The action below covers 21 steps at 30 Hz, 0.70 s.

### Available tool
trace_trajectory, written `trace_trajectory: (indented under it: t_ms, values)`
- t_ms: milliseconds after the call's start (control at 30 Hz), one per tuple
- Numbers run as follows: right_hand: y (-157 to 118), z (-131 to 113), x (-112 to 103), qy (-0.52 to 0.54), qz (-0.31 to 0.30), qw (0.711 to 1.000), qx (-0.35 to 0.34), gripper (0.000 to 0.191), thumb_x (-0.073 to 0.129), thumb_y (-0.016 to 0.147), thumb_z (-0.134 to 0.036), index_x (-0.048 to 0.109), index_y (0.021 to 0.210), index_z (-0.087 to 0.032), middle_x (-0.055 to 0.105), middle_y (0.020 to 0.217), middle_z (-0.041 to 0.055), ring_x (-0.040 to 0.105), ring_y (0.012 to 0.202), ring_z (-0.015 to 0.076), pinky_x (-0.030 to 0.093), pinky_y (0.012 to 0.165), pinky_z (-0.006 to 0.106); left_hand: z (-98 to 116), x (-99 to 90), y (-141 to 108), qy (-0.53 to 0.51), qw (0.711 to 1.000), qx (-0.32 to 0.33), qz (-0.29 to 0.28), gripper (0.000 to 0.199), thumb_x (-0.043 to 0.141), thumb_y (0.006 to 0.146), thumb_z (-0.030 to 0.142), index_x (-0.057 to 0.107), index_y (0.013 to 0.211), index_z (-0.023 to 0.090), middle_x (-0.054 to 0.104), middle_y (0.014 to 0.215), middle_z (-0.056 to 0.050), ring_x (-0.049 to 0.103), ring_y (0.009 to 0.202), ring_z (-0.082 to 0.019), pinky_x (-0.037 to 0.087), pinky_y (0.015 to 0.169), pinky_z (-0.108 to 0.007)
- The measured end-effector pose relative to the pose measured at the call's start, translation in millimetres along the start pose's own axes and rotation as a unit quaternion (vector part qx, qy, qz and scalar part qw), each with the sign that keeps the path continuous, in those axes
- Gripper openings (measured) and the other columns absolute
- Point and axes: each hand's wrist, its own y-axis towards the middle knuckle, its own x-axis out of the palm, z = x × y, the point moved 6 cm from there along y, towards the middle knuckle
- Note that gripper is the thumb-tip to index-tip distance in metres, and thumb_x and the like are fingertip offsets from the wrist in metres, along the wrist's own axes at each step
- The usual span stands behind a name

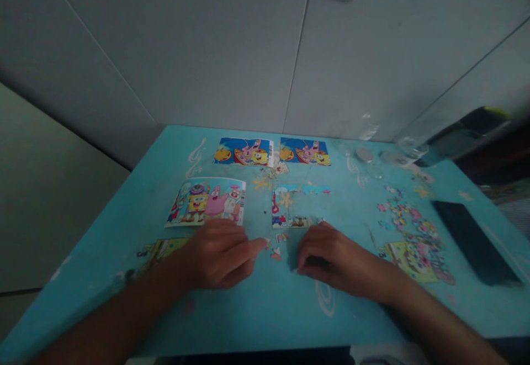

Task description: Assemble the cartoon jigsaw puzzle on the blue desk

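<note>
My left hand (226, 254) has its index finger stretched toward a small puzzle piece (268, 242), which touches the fingertip; the other fingers are curled in. Two more loose puzzle pieces (282, 237) lie just right of that finger. A partly assembled jigsaw puzzle (290, 221) lies ahead, its left side and parts of its top and bottom edges in place. At its lower right corner, my right hand (323, 249) is curled with the fingers bent down; what its fingertips hold is hidden. Left of the jigsaw, a cartoon picture card (207, 202) lies flat.
Two blue cartoon pictures (244, 151) lie at the back. Scattered puzzle pieces (401, 216) and a yellow cartoon picture (409, 260) are at right, beside a dark phone-like slab (476, 241). A clear container (412, 148) stands near the wall. Another yellow picture (168, 248) is partly behind my left arm.
</note>
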Motion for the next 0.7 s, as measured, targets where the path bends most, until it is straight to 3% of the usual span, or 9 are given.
trace_trajectory:
  t_ms: [133,233,300,367,467,700]
  values:
    - [-17,23,-37,0.029,0.085,0.991,0.095,0.011,0.065,0.097,-0.031,0.074,0.097,-0.025,0.074,0.092,-0.0003,0.067,0.083,0.0149,0.05,0.08,0.029,17,19.3,12,-0.006,0.999,-0.041,-0.012,0.033,0.055,0.094,0.01,0.061,0.126,0.011,0.061,0.077,-0.002,0.055,0.065,-0.016,0.046,0.059,-0.031]
    - [-40,56,-71,0.033,0.143,0.97,0.192,0.017,0.067,0.094,-0.04,0.076,0.094,-0.025,0.075,0.089,-0.0002,0.067,0.081,0.0166,0.05,0.074,0.029,38,46.3,34,0.01,0.995,-0.014,-0.094,0.038,0.055,0.096,0.015,0.058,0.133,0.013,0.067,0.101,-0.008,0.062,0.09,-0.023,0.053,0.077,-0.038]
    - [-50,76,-84,0.031,0.152,0.96,0.232,0.022,0.069,0.091,-0.044,0.076,0.091,-0.023,0.076,0.085,0.0011,0.067,0.079,0.0182,0.051,0.071,0.03,41,62.8,52,0.033,0.99,-0.05,-0.126,0.033,0.053,0.097,0.018,0.061,0.128,0.014,0.065,0.116,-0.012,0.06,0.105,-0.027,0.052,0.087,-0.044]
    - [-53,91,-86,0.029,0.143,0.956,0.256,0.022,0.07,0.089,-0.044,0.077,0.09,-0.022,0.076,0.084,0.0021,0.068,0.076,0.0187,0.051,0.07,0.031,38,77.8,68,0.053,0.983,-0.092,-0.152,0.032,0.052,0.098,0.021,0.061,0.128,0.012,0.06,0.129,-0.013,0.056,0.115,-0.03,0.05,0.095,-0.047]
    - [-47,99,-76,0.038,0.119,0.955,0.27,0.019,0.07,0.087,-0.039,0.078,0.09,-0.022,0.078,0.084,0.0023,0.069,0.074,0.0187,0.053,0.072,0.032,31,93.3,83,0.066,0.975,-0.125,-0.172,0.036,0.052,0.1,0.025,0.059,0.132,0.011,0.059,0.131,-0.014,0.054,0.117,-0.031,0.047,0.098,-0.049]
    - [-34,90,-58,0.079,0.132,0.95,0.273,0.015,0.069,0.087,-0.033,0.077,0.089,-0.021,0.079,0.085,0.0024,0.071,0.075,0.0194,0.054,0.072,0.031,26,101.0,77,0.035,0.974,-0.14,-0.175,0.034,0.048,0.102,0.024,0.059,0.132,0.013,0.064,0.121,-0.012,0.055,0.114,-0.029,0.045,0.097,-0.047]
